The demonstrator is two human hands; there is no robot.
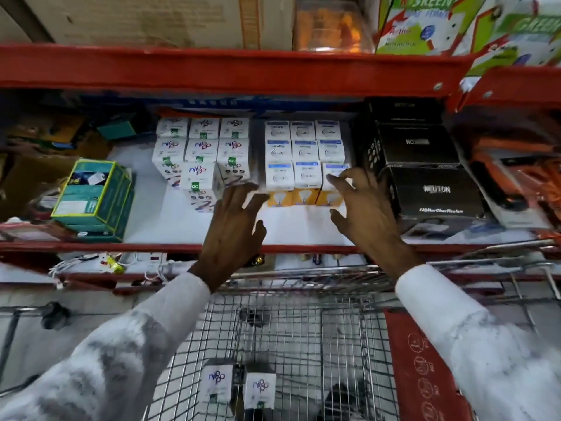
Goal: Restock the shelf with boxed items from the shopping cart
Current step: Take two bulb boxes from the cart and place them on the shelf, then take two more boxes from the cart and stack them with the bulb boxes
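On the white shelf board (170, 220) stand two blocks of small white boxes: purple-lettered boxes (201, 147) on the left and blue-topped bulb boxes (305, 158) on the right. My left hand (233, 226) hovers with fingers spread at the front left corner of the bulb block. My right hand (364, 208) is spread at its front right corner, fingertips touching the front right bulb box (332, 174). Neither hand holds anything. Two purple-lettered boxes (217, 382) (260, 388) stand in the wire shopping cart (303, 329) below.
A green box (94, 196) sits at the shelf's left, and black boxes (425, 177) are stacked right of the bulb boxes. Orange packaged goods (516, 177) fill the far right. A red shelf beam (227, 68) runs overhead, cartons above it. Cables lie on the lower shelf (100, 264).
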